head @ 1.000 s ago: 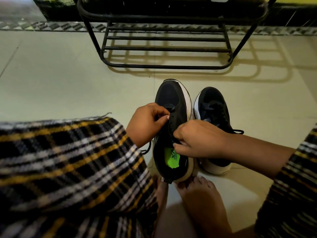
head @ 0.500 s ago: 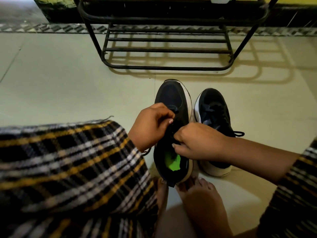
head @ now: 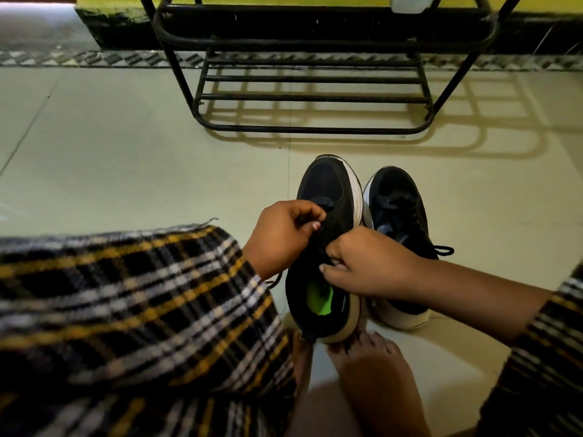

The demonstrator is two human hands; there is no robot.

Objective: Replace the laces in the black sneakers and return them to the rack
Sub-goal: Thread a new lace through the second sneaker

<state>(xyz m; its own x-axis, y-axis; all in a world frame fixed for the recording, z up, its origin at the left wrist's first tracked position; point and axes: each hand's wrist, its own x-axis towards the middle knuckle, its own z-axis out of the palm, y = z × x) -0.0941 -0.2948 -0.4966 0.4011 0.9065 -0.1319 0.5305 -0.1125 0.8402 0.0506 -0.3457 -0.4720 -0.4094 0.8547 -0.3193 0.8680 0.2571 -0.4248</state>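
Note:
Two black sneakers with white soles stand side by side on the floor, toes toward the rack. The left sneaker (head: 331, 190) has a green insole showing at its heel. My left hand (head: 280, 234) pinches the black lace at the sneaker's left eyelets. My right hand (head: 366, 266) pinches the lace at the tongue, over the shoe's opening. A loose lace end (head: 276, 280) hangs below my left wrist. The right sneaker (head: 400, 209) is laced, with a lace end trailing out to its right.
A black metal shoe rack (head: 315, 96) stands on the pale tiled floor (head: 126, 146) just beyond the sneakers, its bottom shelf bare. My bare feet (head: 372, 367) rest at the left sneaker's heel. My plaid-covered knee (head: 126, 310) fills the lower left.
Both hands have stayed on the left sneaker's lace. My left hand's fingers shifted slightly along the eyelets. The sneakers have not moved.

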